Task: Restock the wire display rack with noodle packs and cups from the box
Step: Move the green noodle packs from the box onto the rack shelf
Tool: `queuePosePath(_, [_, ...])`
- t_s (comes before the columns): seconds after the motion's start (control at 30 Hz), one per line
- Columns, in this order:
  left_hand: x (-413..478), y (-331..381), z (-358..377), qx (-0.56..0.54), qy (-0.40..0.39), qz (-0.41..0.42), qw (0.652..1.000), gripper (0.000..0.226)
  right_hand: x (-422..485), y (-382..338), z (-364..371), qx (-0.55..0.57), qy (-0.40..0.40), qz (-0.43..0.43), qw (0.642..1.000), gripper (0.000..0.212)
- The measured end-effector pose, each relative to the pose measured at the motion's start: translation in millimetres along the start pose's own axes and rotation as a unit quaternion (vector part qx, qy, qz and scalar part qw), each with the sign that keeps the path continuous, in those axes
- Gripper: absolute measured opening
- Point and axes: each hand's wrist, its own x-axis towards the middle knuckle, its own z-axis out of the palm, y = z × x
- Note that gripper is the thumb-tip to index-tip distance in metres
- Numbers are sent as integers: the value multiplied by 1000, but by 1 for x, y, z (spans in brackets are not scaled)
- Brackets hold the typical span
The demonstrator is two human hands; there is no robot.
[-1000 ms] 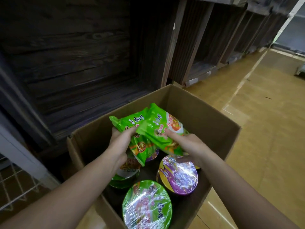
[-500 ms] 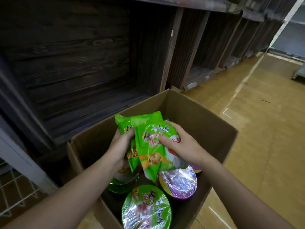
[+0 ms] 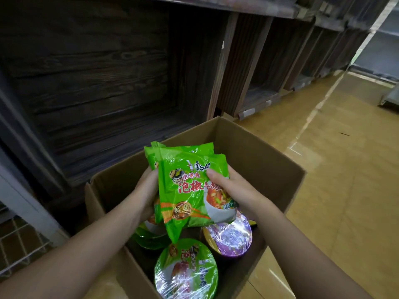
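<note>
Above the open cardboard box [image 3: 269,160] I hold a stack of green noodle packs [image 3: 185,186] upright, front face toward me. My left hand [image 3: 146,193] grips the stack's left edge and my right hand [image 3: 228,188] grips its right side, thumb across the front. Inside the box below lie a green-lidded noodle cup [image 3: 185,270] nearest me, a purple-lidded cup [image 3: 228,236] to its right, and another green cup [image 3: 149,236] partly hidden under the packs. A corner of the white wire rack [image 3: 19,249] shows at the lower left.
Dark wooden shelving [image 3: 97,78] stands right behind the box and runs off to the right. A white post [image 3: 23,199] rises beside the wire rack. Glossy tan floor [image 3: 336,173] stretches to the right of the box.
Both hands lifted the green packs higher out of the box and squared them into one upright stack facing me; earlier they were fanned apart and tilted.
</note>
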Motion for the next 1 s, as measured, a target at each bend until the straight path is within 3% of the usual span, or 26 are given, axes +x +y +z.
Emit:
queuePosePath(0.13, [-16,17,3,48,49,77,995,48,-2,-3,2,93,-32,-4,995,106])
queuePosePath(0.27, [-49,26,3,63,42,122,990,23,-7,-18,11,113,-46,-3,993,91])
queuePosePath(0.33, [-65,35,2,61,51,136,988,44,-12,-26,19,114,-56,-19,992,78])
queuePosePath(0.4, [-79,45,-2,29,25,132,991,101,-19,-38,29,117,-54,-40,991,72])
queuePosePath(0.47, [-93,56,-6,39,4,150,988,127,-29,-52,40,116,-57,-69,989,63])
queuePosePath(0.53, [-108,71,-9,87,4,188,978,113,-40,-67,50,118,-53,-102,986,58])
queuePosePath(0.7, [-132,98,-10,118,72,189,972,32,-55,-89,72,122,-63,-120,983,86])
queuePosePath(0.8, [-144,101,-13,139,113,252,951,42,-59,-97,82,158,-74,-83,981,96])
queuePosePath(0.87, [-156,102,-19,154,146,281,936,47,-65,-108,91,179,-82,-81,977,82])
queuePosePath(1.0, [-185,115,-30,157,212,289,920,30,-75,-128,121,127,-55,-147,979,45])
